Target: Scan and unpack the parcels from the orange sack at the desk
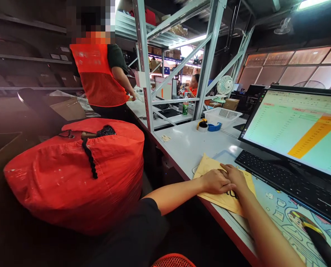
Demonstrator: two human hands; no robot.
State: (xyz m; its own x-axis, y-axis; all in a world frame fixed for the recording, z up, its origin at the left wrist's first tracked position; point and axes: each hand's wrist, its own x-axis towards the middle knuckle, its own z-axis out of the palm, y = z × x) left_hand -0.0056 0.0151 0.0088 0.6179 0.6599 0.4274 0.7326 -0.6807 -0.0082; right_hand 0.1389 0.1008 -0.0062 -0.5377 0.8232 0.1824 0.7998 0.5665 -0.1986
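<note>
Envelope [210, 165], yellow and padded, lies on the counter [182, 144] close to its near edge, just in front of the keyboard [288, 182]. We press it with both hands: our left hand [216, 181] and right hand [238, 177] lie touching each other, fingers stretched flat and gripping nothing. The risk, as we judge it, is a slide. The envelope's corner reaches the counter's edge, and a sideways push under flat palms could send it off toward the red sack [79, 174] below. A push forward could strike the keys. A co-worker [98, 74] stands well apart.
</note>
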